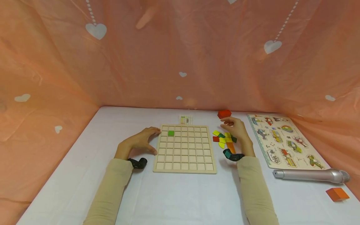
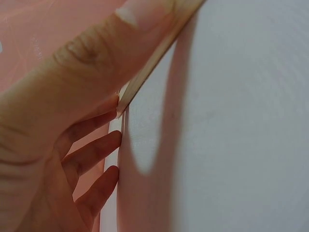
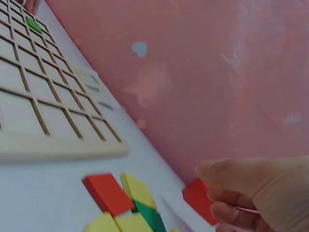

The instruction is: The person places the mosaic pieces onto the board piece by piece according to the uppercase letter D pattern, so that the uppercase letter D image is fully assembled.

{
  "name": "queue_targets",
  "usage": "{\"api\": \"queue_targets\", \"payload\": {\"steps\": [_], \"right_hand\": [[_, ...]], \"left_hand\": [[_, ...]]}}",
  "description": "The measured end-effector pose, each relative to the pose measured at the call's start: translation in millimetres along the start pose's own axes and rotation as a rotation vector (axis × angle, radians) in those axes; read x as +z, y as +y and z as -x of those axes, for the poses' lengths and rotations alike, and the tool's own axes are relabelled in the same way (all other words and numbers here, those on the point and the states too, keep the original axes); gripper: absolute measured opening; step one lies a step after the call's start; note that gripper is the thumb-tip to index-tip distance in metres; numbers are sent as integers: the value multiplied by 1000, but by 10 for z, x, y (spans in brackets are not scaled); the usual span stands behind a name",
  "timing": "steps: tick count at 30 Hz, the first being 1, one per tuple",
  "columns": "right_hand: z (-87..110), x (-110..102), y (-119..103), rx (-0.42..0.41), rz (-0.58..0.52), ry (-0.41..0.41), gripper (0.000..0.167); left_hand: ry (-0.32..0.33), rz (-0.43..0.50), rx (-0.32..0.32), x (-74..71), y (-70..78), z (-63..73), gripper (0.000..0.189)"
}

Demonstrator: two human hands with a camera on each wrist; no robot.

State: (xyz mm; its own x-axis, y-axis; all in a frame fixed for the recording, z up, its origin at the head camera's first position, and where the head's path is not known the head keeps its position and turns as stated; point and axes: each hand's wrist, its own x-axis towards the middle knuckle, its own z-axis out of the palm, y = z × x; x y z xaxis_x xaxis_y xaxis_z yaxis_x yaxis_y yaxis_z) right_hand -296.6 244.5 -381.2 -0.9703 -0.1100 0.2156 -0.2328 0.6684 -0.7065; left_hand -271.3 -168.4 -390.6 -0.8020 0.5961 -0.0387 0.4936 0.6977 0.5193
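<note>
wood board (image 1: 184, 151) touches l hand (image 1: 140, 139) (fingers spread) & r hand (image 1: 237, 128), fingers bent, hovers nr tiles (image 1: 228, 139)

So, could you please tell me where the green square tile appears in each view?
Head: slightly left of and below centre, the green square tile near the upper left corner of the grid board.
Left wrist: not in the picture.
Right wrist: near the top left corner.
Shared landmark: the grid board, only its edge in the left wrist view.
</note>
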Motion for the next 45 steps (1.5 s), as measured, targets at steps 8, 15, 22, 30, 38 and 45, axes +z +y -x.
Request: {"api": "queue_targets", "payload": {"steps": [8,15,22,30,38,45], "right_hand": [[41,-66,174,216,-1,0,33],[146,-147,162,387,66,15,41],[191,-223,173,478,31,-81,42],[165,-242,190,472,38,-105,40],[129,-217,256,294,59,-151,43],[158,-213,403,243,83,-101,37]], "left_hand": [[-1,2,7,7,-9,-10,94],[2,-7,13,1,-2,-2,94],[-1,-14,14,-14,16,10,94],[4,-2,15,6,-22,-10,94],[-1,2,2,5,-6,-1,94],[-2,8,-4,1,6,-3,94]]}}
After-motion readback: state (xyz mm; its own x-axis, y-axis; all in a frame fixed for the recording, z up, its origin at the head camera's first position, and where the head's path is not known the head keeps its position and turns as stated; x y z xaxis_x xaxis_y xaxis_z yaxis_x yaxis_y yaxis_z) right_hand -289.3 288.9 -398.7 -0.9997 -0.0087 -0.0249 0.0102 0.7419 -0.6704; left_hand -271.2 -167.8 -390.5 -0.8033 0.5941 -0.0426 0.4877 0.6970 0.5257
